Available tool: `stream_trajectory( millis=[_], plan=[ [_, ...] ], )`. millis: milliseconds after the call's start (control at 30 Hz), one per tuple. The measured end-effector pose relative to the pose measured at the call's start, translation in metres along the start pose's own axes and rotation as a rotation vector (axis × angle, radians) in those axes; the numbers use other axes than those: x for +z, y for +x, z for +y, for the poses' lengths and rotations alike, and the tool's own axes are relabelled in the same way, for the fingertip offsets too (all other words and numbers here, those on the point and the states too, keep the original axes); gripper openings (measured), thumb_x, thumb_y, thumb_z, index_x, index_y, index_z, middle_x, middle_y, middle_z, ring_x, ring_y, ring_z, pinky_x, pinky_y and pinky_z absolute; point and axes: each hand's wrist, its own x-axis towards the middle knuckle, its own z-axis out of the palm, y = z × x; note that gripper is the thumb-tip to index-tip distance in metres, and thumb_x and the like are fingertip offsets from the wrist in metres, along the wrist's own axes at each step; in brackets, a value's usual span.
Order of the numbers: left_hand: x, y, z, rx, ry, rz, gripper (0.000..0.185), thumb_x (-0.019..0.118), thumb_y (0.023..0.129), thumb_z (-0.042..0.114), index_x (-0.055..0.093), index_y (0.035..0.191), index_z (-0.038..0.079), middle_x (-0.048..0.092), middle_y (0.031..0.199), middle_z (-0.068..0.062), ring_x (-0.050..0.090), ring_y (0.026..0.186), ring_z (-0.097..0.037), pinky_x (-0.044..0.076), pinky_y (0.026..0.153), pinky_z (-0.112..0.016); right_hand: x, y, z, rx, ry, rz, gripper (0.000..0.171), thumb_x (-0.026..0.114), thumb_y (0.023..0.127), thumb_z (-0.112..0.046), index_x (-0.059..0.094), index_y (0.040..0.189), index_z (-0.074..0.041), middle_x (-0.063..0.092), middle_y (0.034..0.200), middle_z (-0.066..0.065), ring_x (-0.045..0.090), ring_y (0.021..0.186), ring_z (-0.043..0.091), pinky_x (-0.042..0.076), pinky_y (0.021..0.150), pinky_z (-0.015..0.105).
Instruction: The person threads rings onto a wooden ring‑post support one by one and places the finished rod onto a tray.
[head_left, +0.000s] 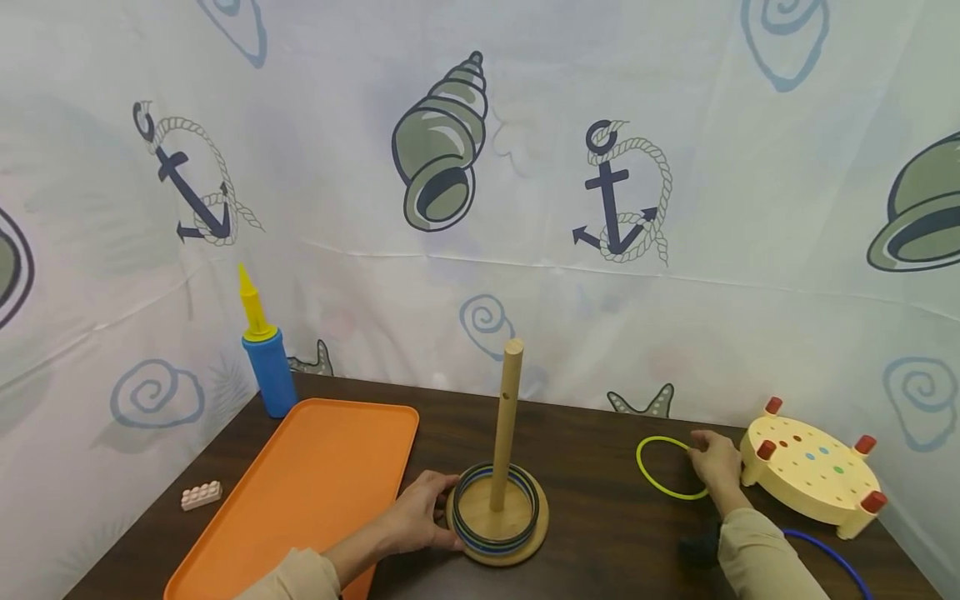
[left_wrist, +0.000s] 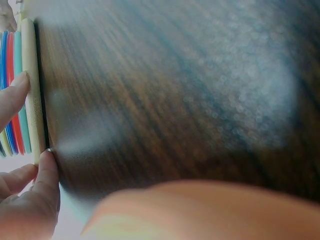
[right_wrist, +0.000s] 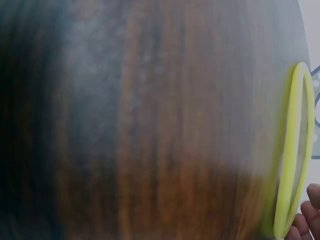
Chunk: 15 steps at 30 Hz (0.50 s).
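Observation:
A wooden peg stand (head_left: 534,533) sits mid-table, its upright post (head_left: 507,425) rising from a round base that carries several thin coloured rings (head_left: 497,547). My left hand (head_left: 422,522) grips the base's left edge. In the left wrist view the thumb (left_wrist: 47,175) and a finger (left_wrist: 16,95) pinch the base rim (left_wrist: 32,85) beside the rings (left_wrist: 15,60). A yellow ring (head_left: 654,479) lies flat to the right. My right hand (head_left: 714,463) holds its right rim, and my fingertips (right_wrist: 311,210) sit against the ring (right_wrist: 296,145).
A round pale wooden board (head_left: 813,472) with red feet sits right of my right hand. A blue ring (head_left: 834,557) lies near the front right edge. At the left are an orange tray (head_left: 315,492), a white brick (head_left: 201,495) and a blue-and-yellow pump (head_left: 267,360). A printed curtain backs the table.

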Motion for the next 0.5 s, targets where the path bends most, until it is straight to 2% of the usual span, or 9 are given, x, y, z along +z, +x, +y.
stream_trajectory(
  millis=[200, 500],
  plan=[
    [-0.0007, 0.0003, 0.0002, -0.009, -0.009, -0.003, 0.083, 0.086, 0.065, 0.01, 0.043, 0.134, -0.009, 0.042, 0.121, -0.018, 0.05, 0.106, -0.03, 0.053, 0.087, -0.039, 0.0013, 0.001, 0.0052, 0.017, -0.014, -0.016, 0.032, 0.058, 0.082, 0.002, 0.057, 0.112, 0.015, 0.056, 0.115, 0.033, 0.047, 0.107, 0.051, 0.036, 0.091, 0.058],
    [-0.0004, 0.0001, 0.0015, -0.008, -0.016, -0.004, 0.082, 0.086, 0.065, 0.009, 0.043, 0.133, -0.009, 0.043, 0.119, -0.017, 0.049, 0.105, -0.028, 0.053, 0.086, -0.036, 0.0014, 0.0022, 0.0101, 0.02, -0.031, -0.02, 0.032, 0.057, 0.08, 0.005, 0.058, 0.11, 0.014, 0.058, 0.113, 0.032, 0.047, 0.104, 0.052, 0.038, 0.087, 0.057]
  ],
)
